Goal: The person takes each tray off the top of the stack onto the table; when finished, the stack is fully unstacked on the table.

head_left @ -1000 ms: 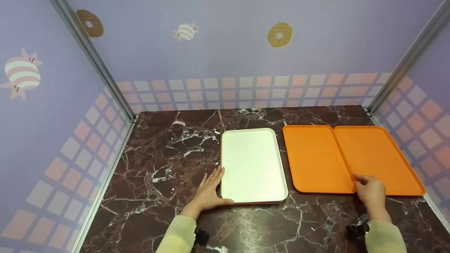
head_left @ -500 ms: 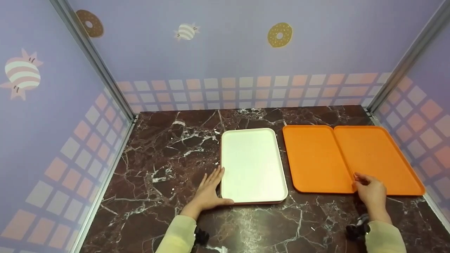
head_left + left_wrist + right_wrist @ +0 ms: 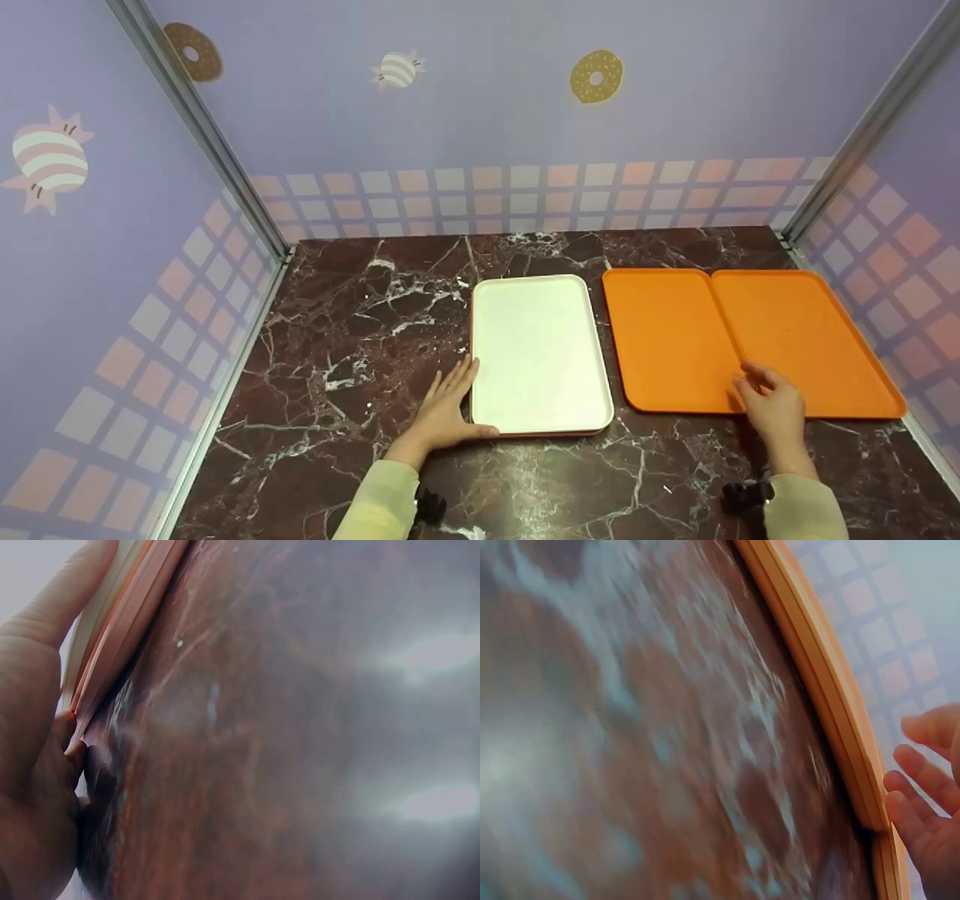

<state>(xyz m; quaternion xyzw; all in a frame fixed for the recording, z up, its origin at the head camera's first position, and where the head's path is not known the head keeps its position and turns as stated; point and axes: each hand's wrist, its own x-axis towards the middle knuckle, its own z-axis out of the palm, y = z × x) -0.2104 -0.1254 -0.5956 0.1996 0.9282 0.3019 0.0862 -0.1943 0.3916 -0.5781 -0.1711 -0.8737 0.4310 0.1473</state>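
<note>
A white tray (image 3: 540, 352) lies on top of a stack in the middle of the table, and the left wrist view shows pinkish and orange rims in the stack (image 3: 120, 622) below it. My left hand (image 3: 442, 416) rests at its near left corner, fingers along the left side and thumb at the front edge. To the right, a left orange tray (image 3: 667, 337) and a right orange tray (image 3: 795, 330) lie side by side; layered rims (image 3: 817, 660) show in the right wrist view. Over their seam's near end is my right hand (image 3: 776, 405), fingers loosely bent and holding nothing.
The dark marbled table (image 3: 360, 337) extends left of the white tray and in front of the trays. Purple panels enclose it, with the back wall (image 3: 487, 112) behind and metal corner posts at both sides. The right orange tray lies close to the right wall (image 3: 915, 247).
My right hand has let go of the orange trays' near edge at the seam and shifted slightly left and up, its fingers loosening. My left hand and the trays stay put.
</note>
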